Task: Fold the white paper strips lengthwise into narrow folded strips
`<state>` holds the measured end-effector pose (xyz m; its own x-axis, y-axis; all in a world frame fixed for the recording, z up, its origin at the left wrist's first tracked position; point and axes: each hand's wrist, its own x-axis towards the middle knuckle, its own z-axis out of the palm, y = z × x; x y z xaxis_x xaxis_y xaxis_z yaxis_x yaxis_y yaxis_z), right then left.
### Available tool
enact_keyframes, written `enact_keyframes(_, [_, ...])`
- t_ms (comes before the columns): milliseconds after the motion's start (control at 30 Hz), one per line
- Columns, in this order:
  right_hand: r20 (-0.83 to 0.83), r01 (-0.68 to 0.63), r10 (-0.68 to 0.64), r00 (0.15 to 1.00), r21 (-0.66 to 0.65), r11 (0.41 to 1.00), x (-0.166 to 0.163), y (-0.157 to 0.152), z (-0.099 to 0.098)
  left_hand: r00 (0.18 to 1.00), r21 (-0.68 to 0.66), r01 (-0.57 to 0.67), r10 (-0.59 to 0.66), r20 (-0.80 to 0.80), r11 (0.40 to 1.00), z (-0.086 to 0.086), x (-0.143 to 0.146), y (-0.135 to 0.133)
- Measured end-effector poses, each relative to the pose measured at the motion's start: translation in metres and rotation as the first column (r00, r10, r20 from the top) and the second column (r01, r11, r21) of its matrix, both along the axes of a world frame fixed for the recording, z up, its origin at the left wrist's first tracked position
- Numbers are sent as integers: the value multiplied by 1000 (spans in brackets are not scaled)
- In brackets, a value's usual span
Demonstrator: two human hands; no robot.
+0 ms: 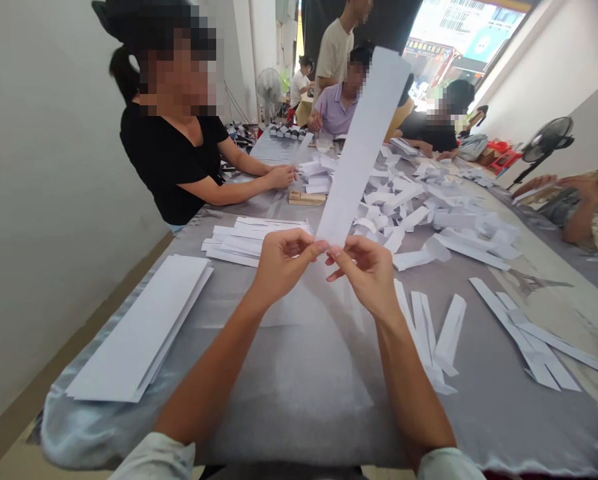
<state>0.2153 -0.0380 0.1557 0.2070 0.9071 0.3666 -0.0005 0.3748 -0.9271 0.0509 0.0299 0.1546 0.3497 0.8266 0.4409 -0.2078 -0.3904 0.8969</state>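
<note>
Raised above the table is a long white paper strip [361, 143], its far end tilting up and to the right. My left hand [286, 263] pinches the strip's near end at its left corner. At the right corner of that same end, my right hand [366, 270] pinches it too, and the thumbs almost meet. To the left lies a stack of wide white paper strips [141, 327]. A pile of narrower strips [243, 240] sits beyond my left hand. Several folded paper strips [449, 333] rest right of my right forearm.
A large heap of folded paper pieces [429, 207] covers the table's middle. A wooden block [306, 198] lies near the hands of a person in black [179, 153] at the left. Other people sit farther along the grey tablecloth [289, 407]. More strips [533, 340] lie at right.
</note>
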Motion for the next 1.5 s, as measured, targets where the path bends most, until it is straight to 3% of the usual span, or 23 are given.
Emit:
enact_keyframes(100, [10,-22,22,1000,-26,999,-1,0,0,1000,0,3,-3,-3,1000,-1,0,1])
enact_keyframes(233, [-8,52,-52,999,-11,999,-1,1,-3,1000,-27,5,-4,11,1000,-3,1,3])
enact_keyframes(433, [13,86,-85,996,-27,996,0,3,-5,990,-103,133,-137,-40,986,-1,-3,7])
enact_keyframes(633, [-1,4,-4,1000,-52,999,-2,3,-5,998,-34,-22,20,-61,999,-4,0,5])
enact_keyframes(733, [35,32,-31,999,-33,999,0,3,-7,996,3,-38,38,-85,999,-7,3,4])
enact_keyframes(1033, [65,115,-115,991,-4,993,2,7,-9,965,-32,220,-222,-142,975,-3,-11,17])
enact_keyframes(1133, [95,76,-75,993,-2,997,3,7,-8,976,7,161,-158,-151,987,-5,-11,18])
enact_keyframes(1233, [107,27,-24,994,-27,999,2,8,-9,973,118,20,7,-229,993,-6,-4,13])
enact_keyframes(1333, [90,72,-67,994,-54,996,2,8,-11,946,229,-88,153,-286,970,-7,2,7])
enact_keyframes(1400, [74,100,-95,993,-59,993,2,7,-10,954,198,-61,115,-277,978,-8,4,6])
enact_keyframes(1500, [58,99,-95,994,-73,992,4,6,-7,971,64,87,-70,-230,994,-10,4,8])
